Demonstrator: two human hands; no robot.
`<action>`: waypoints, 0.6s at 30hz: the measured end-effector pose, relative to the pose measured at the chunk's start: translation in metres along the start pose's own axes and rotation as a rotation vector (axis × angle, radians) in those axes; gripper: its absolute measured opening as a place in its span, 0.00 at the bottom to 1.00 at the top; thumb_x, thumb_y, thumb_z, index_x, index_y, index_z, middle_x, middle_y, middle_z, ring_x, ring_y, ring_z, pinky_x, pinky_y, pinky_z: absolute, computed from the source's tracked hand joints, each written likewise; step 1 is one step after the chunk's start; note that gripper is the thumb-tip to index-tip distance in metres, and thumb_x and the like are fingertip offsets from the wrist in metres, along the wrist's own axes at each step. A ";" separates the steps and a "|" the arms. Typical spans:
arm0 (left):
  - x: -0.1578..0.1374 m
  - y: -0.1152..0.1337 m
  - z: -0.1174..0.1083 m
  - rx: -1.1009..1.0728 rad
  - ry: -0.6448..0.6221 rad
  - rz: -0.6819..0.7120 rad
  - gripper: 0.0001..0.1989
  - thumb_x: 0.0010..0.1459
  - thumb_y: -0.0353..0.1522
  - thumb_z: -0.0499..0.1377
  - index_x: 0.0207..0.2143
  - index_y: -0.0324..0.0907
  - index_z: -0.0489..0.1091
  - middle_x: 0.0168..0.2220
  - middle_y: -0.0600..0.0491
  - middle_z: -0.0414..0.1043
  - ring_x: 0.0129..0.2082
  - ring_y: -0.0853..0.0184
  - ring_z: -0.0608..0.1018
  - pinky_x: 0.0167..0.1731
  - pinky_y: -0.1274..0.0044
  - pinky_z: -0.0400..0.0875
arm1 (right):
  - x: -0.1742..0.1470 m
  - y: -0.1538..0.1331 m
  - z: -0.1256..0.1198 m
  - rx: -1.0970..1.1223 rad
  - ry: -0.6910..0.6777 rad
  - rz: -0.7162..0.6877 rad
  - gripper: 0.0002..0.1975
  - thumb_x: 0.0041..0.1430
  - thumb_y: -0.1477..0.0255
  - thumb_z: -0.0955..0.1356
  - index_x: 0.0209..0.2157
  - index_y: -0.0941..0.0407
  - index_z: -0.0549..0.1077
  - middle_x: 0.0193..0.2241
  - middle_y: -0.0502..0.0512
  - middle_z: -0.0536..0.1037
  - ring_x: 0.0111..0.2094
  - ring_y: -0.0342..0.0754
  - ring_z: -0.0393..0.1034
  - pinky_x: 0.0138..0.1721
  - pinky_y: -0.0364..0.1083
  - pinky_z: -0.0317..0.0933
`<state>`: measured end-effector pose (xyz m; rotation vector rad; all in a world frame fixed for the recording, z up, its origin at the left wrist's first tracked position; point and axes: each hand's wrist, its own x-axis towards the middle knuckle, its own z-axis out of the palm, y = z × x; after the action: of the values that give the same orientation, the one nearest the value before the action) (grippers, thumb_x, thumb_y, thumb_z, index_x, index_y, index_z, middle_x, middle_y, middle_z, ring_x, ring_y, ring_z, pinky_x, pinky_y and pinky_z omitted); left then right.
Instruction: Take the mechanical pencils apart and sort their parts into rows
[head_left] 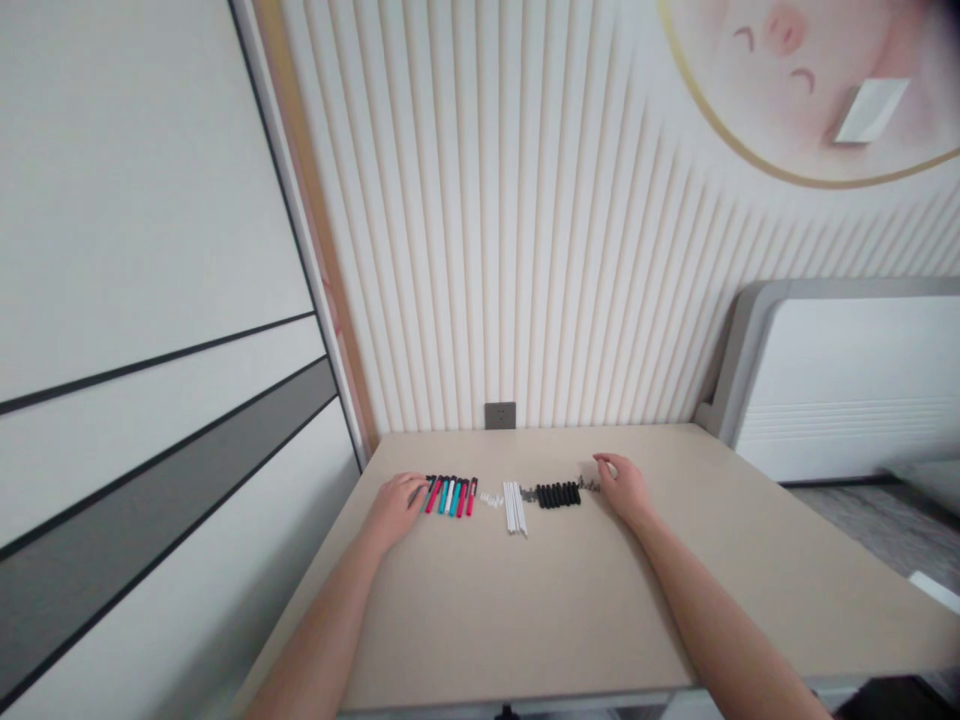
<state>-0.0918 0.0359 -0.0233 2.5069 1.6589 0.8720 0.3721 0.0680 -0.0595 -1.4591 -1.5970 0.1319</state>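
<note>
My left hand point(397, 507) rests on the table at the left end of a row of pen barrels point(451, 496) in red, teal and white with dark tops. Its fingers are curled round a slim dark pen piece point(414, 496), partly hidden. On the other side my right hand point(622, 486) is beside a scatter of small dark pieces point(588, 483), its thumb and fingers drawn together; what they pinch is too small to name. Between the hands lie small whitish pieces point(491, 499), white pen refills point(514, 508), small grey pieces point(529, 494) and a row of short black tubes point(559, 495).
All of this lies on a beige table point(517, 610) against a ribbed wall point(480, 220) with a dark socket point(500, 415). A white-and-grey cabinet point(150, 250) borders the left side. A bed headboard point(847, 370) stands at the right.
</note>
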 end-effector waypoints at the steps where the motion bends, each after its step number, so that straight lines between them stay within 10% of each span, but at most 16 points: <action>1: 0.001 -0.001 0.000 -0.006 0.003 -0.013 0.16 0.63 0.35 0.49 0.41 0.42 0.76 0.43 0.45 0.76 0.45 0.59 0.75 0.50 0.66 0.67 | 0.000 0.001 0.000 -0.002 0.002 0.010 0.19 0.60 0.62 0.60 0.39 0.57 0.78 0.40 0.62 0.80 0.45 0.57 0.72 0.50 0.57 0.62; 18: 0.002 -0.007 0.000 0.054 0.033 -0.221 0.12 0.56 0.37 0.56 0.32 0.42 0.77 0.38 0.46 0.78 0.41 0.56 0.77 0.44 0.69 0.68 | -0.001 -0.001 -0.002 -0.028 -0.040 0.054 0.19 0.60 0.64 0.59 0.40 0.58 0.78 0.42 0.61 0.80 0.45 0.56 0.73 0.50 0.54 0.63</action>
<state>-0.0975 0.0411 -0.0245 2.2931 1.9481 0.8599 0.3723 0.0659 -0.0587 -1.5302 -1.5979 0.1715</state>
